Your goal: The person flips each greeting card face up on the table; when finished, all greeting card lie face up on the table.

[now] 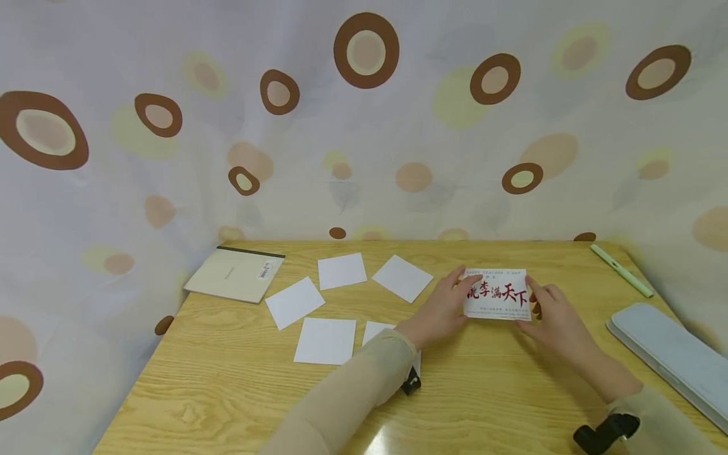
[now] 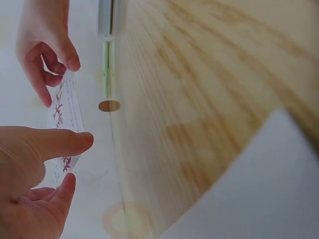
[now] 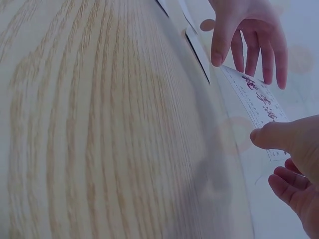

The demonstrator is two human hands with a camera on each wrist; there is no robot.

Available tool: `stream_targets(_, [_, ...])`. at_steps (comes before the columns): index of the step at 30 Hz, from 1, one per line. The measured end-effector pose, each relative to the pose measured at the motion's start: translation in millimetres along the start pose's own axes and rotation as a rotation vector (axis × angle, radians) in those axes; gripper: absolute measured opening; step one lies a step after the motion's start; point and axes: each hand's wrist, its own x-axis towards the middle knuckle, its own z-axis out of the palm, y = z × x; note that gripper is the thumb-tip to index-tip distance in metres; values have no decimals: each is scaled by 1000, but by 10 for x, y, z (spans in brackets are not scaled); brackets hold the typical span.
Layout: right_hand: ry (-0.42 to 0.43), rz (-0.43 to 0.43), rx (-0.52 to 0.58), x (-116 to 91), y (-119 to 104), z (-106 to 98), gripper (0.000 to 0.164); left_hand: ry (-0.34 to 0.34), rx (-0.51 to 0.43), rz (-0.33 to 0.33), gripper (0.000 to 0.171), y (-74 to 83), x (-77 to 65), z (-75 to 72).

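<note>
A white card (image 1: 496, 302) with red Chinese characters and small lines of print is held up over the right half of the table, its printed face toward the head camera. My left hand (image 1: 439, 308) pinches its left end, and my right hand (image 1: 560, 321) pinches the right end. The left wrist view has my left thumb (image 2: 65, 143) lying across the card's near edge. From the right wrist, the card (image 3: 256, 102) appears slanted between both hands, clear of the wood, my right thumb (image 3: 274, 135) over its lower end.
Several blank white cards (image 1: 325, 341) lie spread on the wooden table (image 1: 227, 379), one partly under my left forearm. A cream notebook (image 1: 234, 275) rests at the back left. On the right are a light green pen-like object (image 1: 622, 270) and a pale flat case (image 1: 671, 354). Patterned cloth hangs behind.
</note>
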Motion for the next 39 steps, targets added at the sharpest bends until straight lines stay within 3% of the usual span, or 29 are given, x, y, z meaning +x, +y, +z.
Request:
stream_targets(9, [-27,30,34,91,87,-20,84,1,-30,-31,70,10,112,21])
stream_targets(17, [-98,79,37,147,163,3,83,-5,-53,-75,72,-49,182,105])
stream_targets(26, [-216,141,44,282,255,-82,80,-6,-111,-129,75,-8,292,153])
stream_targets(39, [-271,179,72,397,394,-43,80,14,-205,-195,79,-68,377,224])
